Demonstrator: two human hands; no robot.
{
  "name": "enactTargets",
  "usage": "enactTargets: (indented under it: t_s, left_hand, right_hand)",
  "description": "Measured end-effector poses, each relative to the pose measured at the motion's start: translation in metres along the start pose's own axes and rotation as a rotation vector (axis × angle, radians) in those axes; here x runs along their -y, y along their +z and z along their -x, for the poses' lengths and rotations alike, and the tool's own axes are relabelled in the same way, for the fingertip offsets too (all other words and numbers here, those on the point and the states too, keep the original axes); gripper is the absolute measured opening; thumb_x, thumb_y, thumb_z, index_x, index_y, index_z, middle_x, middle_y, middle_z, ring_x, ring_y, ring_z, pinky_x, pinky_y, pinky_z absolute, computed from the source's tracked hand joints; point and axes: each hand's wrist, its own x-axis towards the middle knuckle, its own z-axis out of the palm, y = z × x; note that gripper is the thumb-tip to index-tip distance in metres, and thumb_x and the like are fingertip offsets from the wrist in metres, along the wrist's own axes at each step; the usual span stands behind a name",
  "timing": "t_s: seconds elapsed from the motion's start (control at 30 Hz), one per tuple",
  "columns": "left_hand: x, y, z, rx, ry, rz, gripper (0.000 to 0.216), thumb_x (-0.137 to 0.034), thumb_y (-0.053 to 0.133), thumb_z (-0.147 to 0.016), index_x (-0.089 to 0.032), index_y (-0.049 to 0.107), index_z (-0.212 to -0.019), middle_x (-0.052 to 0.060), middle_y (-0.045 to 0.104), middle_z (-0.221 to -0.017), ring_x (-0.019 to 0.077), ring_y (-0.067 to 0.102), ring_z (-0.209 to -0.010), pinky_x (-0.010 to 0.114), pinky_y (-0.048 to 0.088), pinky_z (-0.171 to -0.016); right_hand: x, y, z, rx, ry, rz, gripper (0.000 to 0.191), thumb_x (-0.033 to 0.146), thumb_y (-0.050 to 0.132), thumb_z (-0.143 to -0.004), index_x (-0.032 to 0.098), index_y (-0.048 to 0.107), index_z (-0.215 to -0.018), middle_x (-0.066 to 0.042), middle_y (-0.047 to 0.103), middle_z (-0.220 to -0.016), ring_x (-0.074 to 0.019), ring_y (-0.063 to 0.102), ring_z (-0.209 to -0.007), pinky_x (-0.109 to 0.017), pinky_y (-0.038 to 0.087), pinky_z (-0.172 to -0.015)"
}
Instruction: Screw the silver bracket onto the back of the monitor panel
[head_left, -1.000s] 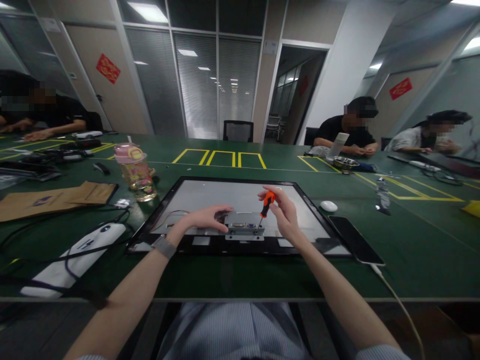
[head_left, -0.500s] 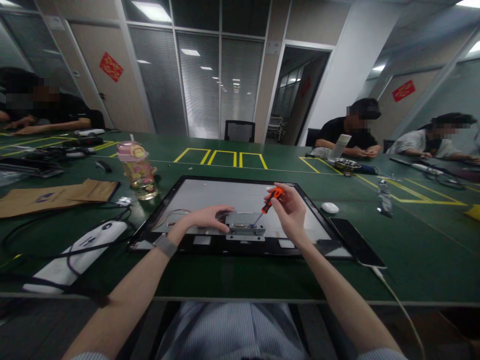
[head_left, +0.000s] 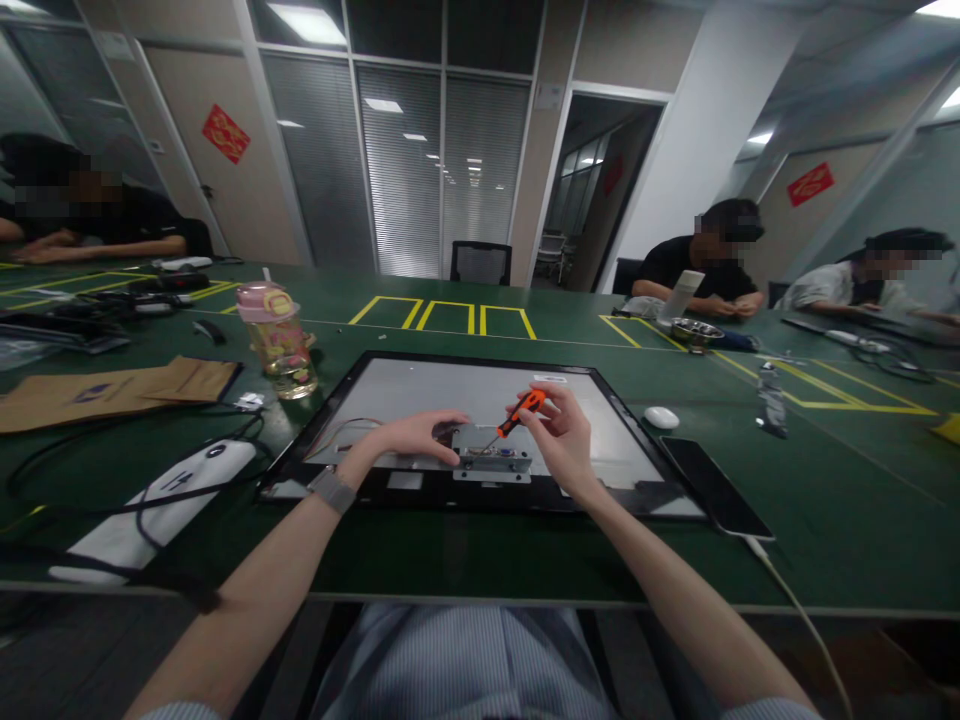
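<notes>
My right hand (head_left: 559,435) grips an orange-and-black screwdriver (head_left: 523,412), held at a slant with its shaft pointing down and left. The tip meets the top of a grey metal bracket (head_left: 491,466) carrying small connectors, or hovers just over it; I cannot tell which. My left hand (head_left: 416,437) holds the bracket's left end, thumb in front and fingers behind. Under both hands lies a flat display panel (head_left: 420,385) with a black frame and a pale grey back. Thin wires (head_left: 341,428) run across the panel left of the bracket.
Left of the panel are a pink-lidded cup (head_left: 274,340), a brown paper bag (head_left: 120,390) and a white power strip (head_left: 161,510) with black cables. A phone (head_left: 716,485) on a white cable and a white earbud case (head_left: 661,418) lie to the right. Several people sit across the table.
My right hand has moved left and slightly down with the screwdriver, shifting its tip leftward along the bracket. My left hand keeps its place on the bracket.
</notes>
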Motion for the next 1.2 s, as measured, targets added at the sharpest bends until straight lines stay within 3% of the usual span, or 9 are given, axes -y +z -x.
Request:
enactTargets:
  t_s: [0.97, 1.2]
  left_hand:
    - [-0.003, -0.0003, -0.0001, -0.001, -0.009, -0.01, 0.077, -0.047, 0.075, -0.062, -0.023, 0.046, -0.13, 0.006, 0.037, -0.144, 0.0249, 0.034, -0.132, 0.036, 0.024, -0.111]
    - [-0.0022, 0.0004, -0.0003, -0.005, -0.01, 0.006, 0.076, -0.046, 0.075, -0.062, -0.024, 0.047, -0.129, 0.006, 0.038, -0.144, 0.0247, 0.034, -0.132, 0.036, 0.024, -0.111]
  right_hand:
    - [-0.0046, 0.0029, 0.0025, 0.012, -0.026, 0.061, 0.031, 0.024, 0.064, -0.079, 0.025, 0.051, -0.107, -0.002, 0.063, -0.095, -0.0195, 0.07, -0.086, -0.032, 0.059, -0.07]
    - [-0.0013, 0.0035, 0.0026, 0.087, -0.051, 0.052, 0.029, 0.023, 0.06, -0.083, 0.025, 0.05, -0.11, -0.006, 0.063, -0.103, -0.021, 0.069, -0.092, -0.035, 0.059, -0.072]
